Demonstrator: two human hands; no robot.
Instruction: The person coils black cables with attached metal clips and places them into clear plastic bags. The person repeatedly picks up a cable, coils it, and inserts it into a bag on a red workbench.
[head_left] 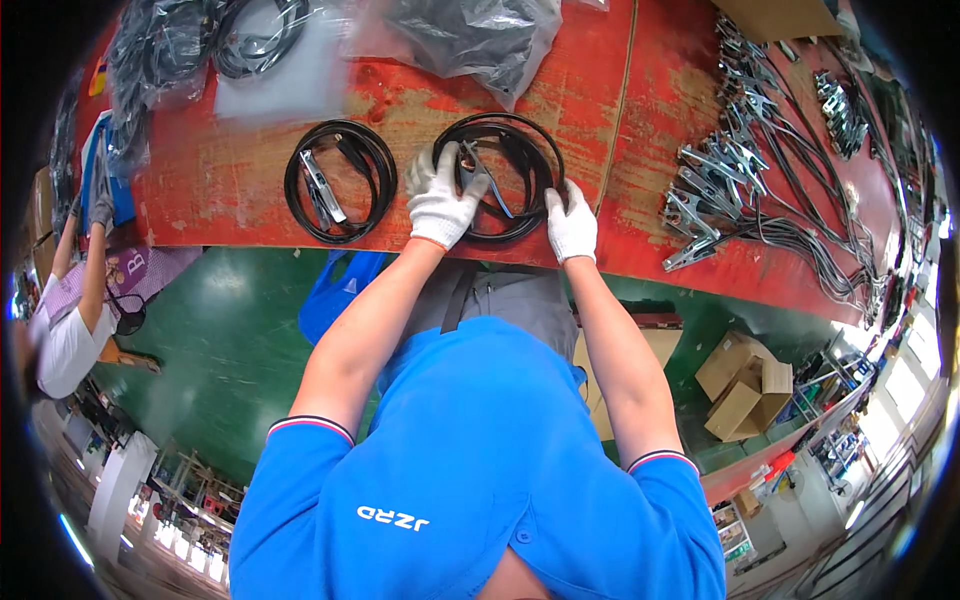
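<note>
A coiled black cable (548, 150) with a metal clamp (497, 195) inside its ring lies before me on the red table. My left hand (440, 203), in a white glove, is closed over the coil's left side, its thumb against the clamp. My right hand (573, 222), also gloved, pinches the coil's right edge between thumb and fingers. Left of these, apart from both hands, rests a second coiled black cable (377, 165) with a silver clamp (322, 190) within it.
Bagged cable coils (262, 38) and a dark plastic bag (470, 45) lie along the table's (400, 95) far side. Many silver clamps (725, 170) with trailing cables cover its right part. A co-worker's gloved hand (101, 208) shows at far left; cardboard boxes (745, 385) stand lower right.
</note>
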